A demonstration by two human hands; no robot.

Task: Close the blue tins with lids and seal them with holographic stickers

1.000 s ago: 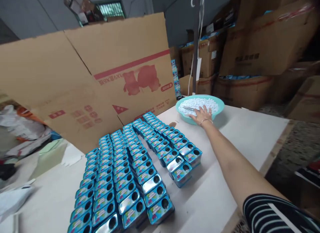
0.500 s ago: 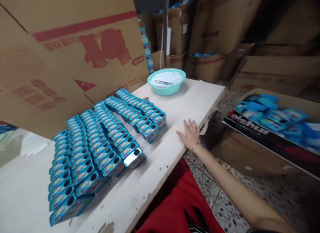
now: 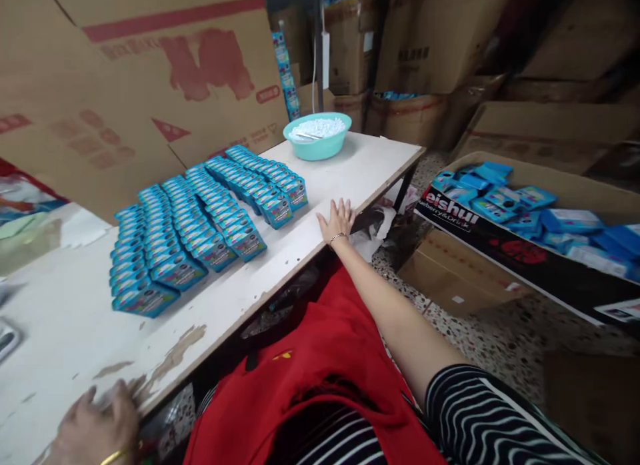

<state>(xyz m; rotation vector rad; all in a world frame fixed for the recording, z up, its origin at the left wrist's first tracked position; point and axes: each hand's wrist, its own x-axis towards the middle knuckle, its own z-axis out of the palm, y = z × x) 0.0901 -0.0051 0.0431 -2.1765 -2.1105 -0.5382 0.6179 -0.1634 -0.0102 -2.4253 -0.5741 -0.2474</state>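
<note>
A white table (image 3: 360,175) carries a block of blue tins (image 3: 200,218) mid-table and a bowl (image 3: 316,149) at its far corner; the right hand (image 3: 338,220), back from the bowl, lies flat and empty on the near edge, the left hand (image 3: 95,428) likewise.

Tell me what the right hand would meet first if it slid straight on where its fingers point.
Bare table first; the right hand lies flat near its edge. Then probably the teal bowl; the blue tins seem just left of that line, though depth is unclear.
</note>
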